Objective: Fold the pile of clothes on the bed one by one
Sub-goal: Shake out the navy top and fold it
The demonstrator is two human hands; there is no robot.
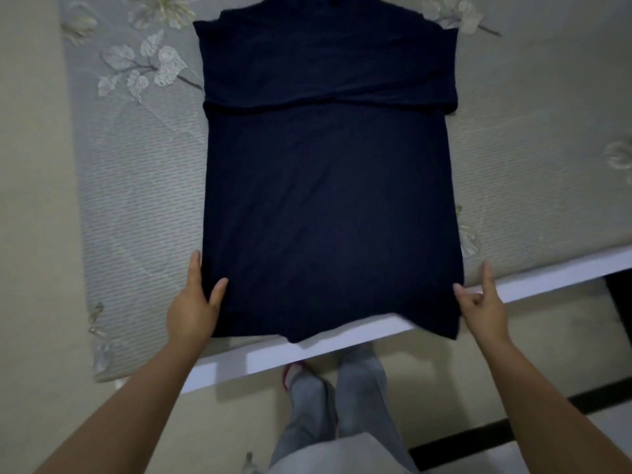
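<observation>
- Your legs (328,405) in grey trousers stand on the pale floor (444,388), right against the bed's white edge (376,336).
- Left hand (196,302) pinches the shirt's near left corner, thumb on top of the cloth and fingers along its side edge.
- Right hand (478,302) holds the near right corner, thumb on the cloth, some fingers curled and the index finger straight.
- Dark navy shirt (328,200) lies flat on the bed, sleeves folded in across the upper part, hem hanging a little over the near edge.
- It looks soft, light and limp; expect it to sag between your hands, so grip both hem corners and lift evenly.
- Bed cover (136,183) is pale grey with a leaf print, and looks textured enough to hold the cloth.
- No pile of other clothes shows in view.
</observation>
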